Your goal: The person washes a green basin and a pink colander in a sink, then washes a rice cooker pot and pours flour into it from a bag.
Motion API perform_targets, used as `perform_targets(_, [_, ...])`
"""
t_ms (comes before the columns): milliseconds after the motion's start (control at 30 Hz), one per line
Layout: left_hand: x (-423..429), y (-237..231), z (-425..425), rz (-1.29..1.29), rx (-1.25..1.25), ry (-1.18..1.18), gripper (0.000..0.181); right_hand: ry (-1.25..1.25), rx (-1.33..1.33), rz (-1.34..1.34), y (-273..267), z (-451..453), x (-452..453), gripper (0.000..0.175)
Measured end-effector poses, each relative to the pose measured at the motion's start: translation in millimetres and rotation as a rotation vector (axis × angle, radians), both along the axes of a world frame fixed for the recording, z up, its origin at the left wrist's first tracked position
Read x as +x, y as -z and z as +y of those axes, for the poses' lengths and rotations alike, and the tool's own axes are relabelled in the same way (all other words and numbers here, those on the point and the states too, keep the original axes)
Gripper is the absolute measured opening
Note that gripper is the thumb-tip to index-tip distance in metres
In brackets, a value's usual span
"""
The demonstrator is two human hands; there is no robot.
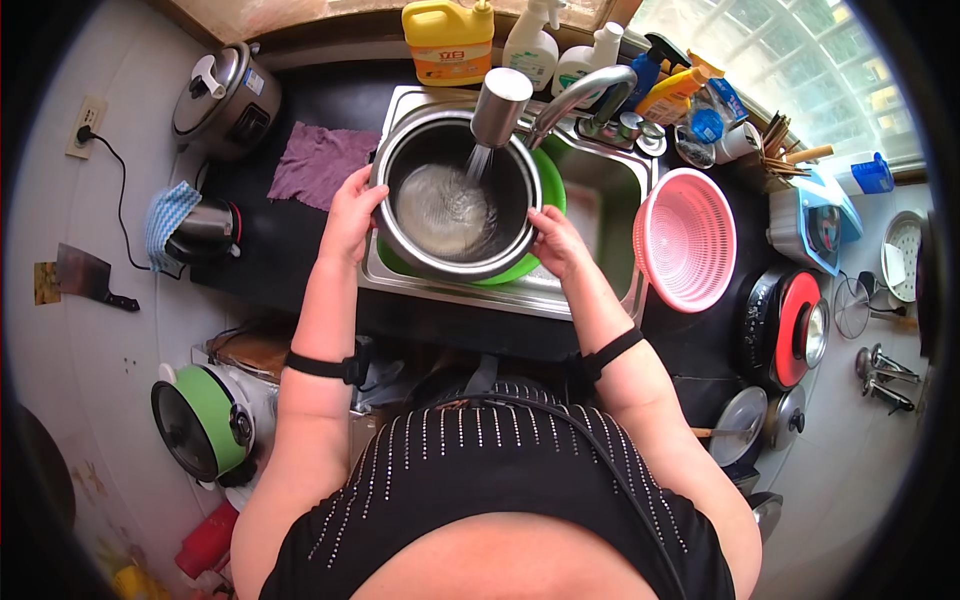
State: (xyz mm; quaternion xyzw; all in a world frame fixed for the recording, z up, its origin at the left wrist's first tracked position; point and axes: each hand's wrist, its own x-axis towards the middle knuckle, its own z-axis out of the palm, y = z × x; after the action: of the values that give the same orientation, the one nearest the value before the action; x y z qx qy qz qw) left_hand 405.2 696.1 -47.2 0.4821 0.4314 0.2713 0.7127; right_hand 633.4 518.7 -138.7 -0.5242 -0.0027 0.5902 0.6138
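Observation:
My left hand [354, 214] and my right hand [556, 238] grip opposite sides of the rim of a round metal inner pot [517, 180]. The pot has a dark inside and is held above the sink. From the faucet [501, 109] a spray of water runs into it. Cloudy, rippling water [442, 210] covers the bottom; whether anything lies under it I cannot tell. Beneath the pot a green plastic basin [553, 180] shows in the stainless steel sink [525, 296], and the pot hides most of it.
Right of the sink stands a pink plastic colander [694, 240]. A purple cloth [311, 165] lies on the black counter [262, 259] to the left, near an electric kettle [202, 231] and a rice cooker [236, 101]. Behind the sink are a yellow jug [448, 45] and several bottles. A cleaver [86, 274] hangs on the left wall.

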Motion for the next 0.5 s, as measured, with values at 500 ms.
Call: perform_targets(500, [69.9, 93.6, 7.2, 0.049, -0.321, 0.059, 0.040, 0.075, -0.026, -0.571, -45.5, -17.5, 63.6, 0.022])
